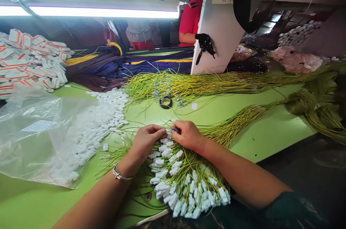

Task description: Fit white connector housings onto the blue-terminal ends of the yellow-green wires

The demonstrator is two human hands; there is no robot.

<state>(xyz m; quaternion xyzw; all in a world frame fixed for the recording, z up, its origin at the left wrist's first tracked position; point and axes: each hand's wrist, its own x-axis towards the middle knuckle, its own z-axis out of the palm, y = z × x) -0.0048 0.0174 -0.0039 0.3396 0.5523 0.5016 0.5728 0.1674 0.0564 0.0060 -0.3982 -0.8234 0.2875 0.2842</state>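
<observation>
My left hand (pixel 144 140) pinches a small white plastic connector (pixel 168 132) between thumb and forefinger. Just to its right, my right hand (pixel 187 135) is closed on a thin wire whose blue end (pixel 175 129) shows at the fingertips. The two hands nearly meet; whether wire and connector touch I cannot make out. Below them, a bunch of yellow-green wires with white connectors (pixel 194 196) on their ends fans out to the table's front edge. More yellow-green wires (pixel 240 121) run off to the right from behind my right hand.
A clear plastic bag (pixel 27 149) spills loose white connectors (pixel 94 128) at left. Behind it are piled red-and-white labelled pieces (pixel 29 59). Black tape (pixel 165 103) lies near blue-tipped wires (pixel 189 86). A white upright panel (pixel 218 34) supports a shelf; people stand beyond.
</observation>
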